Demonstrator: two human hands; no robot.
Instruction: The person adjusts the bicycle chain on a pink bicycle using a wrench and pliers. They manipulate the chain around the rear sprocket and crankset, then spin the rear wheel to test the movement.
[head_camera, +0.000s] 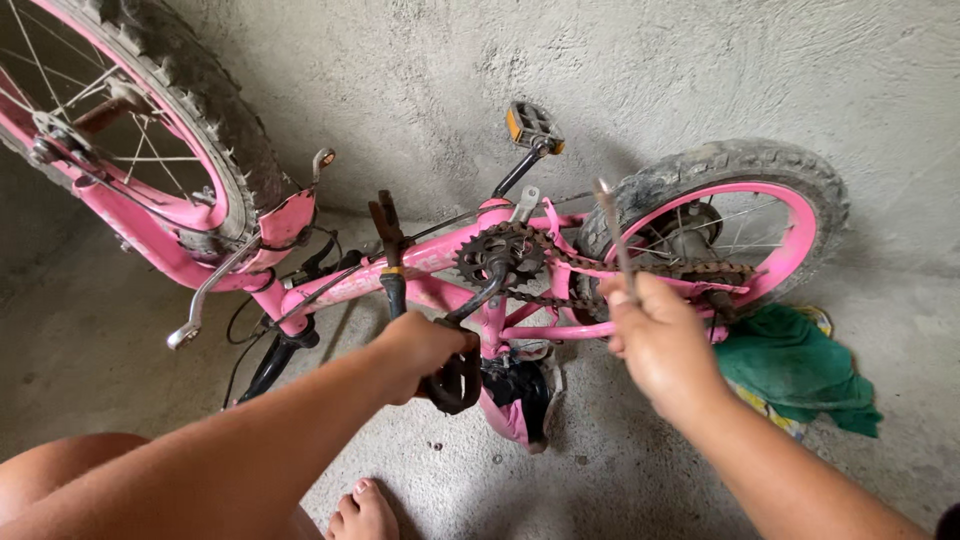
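Note:
A small pink bicycle (440, 275) stands upside down against a rough grey wall. My left hand (420, 350) grips a pair of dark pliers (390, 255) and also rests on the near black pedal (455, 380). My right hand (655, 335) holds a thin metal tool (612, 225) upright beside the rusty chain (640, 265), just right of the chainring (500, 255). The far pedal (533, 127) sticks up toward the wall.
The front wheel (150, 120) fills the upper left and the rear wheel (735, 215) sits at right. A green cloth (795, 370) lies on the concrete floor under the rear wheel. My bare foot (362, 512) and knee (60, 470) are at the bottom.

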